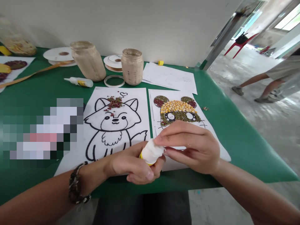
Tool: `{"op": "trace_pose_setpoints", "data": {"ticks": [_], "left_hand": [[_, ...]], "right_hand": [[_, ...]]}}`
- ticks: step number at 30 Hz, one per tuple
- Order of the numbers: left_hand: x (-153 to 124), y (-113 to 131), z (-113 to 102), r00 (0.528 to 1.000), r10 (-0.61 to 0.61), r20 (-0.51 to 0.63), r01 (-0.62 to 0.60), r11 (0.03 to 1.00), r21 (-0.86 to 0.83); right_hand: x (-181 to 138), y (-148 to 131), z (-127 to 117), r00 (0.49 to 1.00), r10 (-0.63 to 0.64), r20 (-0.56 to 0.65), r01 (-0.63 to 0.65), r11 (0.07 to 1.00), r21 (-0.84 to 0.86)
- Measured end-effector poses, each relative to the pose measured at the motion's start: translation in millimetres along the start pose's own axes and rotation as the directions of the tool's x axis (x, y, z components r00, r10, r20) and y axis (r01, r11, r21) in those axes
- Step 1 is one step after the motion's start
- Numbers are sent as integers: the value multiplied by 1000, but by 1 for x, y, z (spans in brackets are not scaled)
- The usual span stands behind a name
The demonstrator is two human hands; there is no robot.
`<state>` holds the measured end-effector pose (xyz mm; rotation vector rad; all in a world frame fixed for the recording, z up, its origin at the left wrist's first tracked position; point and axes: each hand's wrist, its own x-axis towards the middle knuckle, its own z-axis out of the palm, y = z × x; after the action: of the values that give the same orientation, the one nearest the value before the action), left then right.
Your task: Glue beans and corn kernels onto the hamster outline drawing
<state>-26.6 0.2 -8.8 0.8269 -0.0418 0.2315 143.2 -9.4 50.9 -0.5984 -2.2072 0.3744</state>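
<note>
My left hand (pixel 138 165) is wrapped round a white glue bottle (pixel 152 152) with a yellow band, held above the front edge of the table. The fingertips and thumb of my right hand (pixel 192 147) pinch the bottle's upper end from the right. Under and beyond my left hand lies a fox drawing (pixel 114 125), with a loose heap of red and green beans (pixel 115 102) on its forehead. Partly hidden by my right hand is an animal-face picture (pixel 179 106), its ears and face filled with yellow corn kernels and red and green beans.
Two cloudy jars (pixel 132 67) stand at the back by the wall, near ribbon spools (pixel 58 55) and a tape ring (pixel 114 81). Another glue bottle (pixel 79 82) lies at left. Paper sheets (pixel 170 77) and a yellow cap (pixel 160 62) lie behind. A person's legs (pixel 264 84) show at right.
</note>
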Motion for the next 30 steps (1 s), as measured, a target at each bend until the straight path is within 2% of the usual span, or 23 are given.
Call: {"op": "trace_pose_setpoints", "data": {"ticks": [8, 14, 21, 30], "left_hand": [[0, 0, 0, 1000, -6, -30, 8, 999, 41], [1, 1, 3, 997, -34, -74, 37, 998, 48], [2, 1, 4, 997, 1, -83, 2, 999, 34], [4, 1, 5, 993, -19, -114, 20, 1000, 7]], "right_hand": [[-2, 1, 2, 1000, -10, -25, 9, 1000, -10], [-3, 1, 1, 994, -103, -30, 97, 982, -163], [-8, 0, 0, 982, -190, -23, 166, 905, -392], [-9, 4, -2, 973, -231, -11, 202, 874, -441]]}}
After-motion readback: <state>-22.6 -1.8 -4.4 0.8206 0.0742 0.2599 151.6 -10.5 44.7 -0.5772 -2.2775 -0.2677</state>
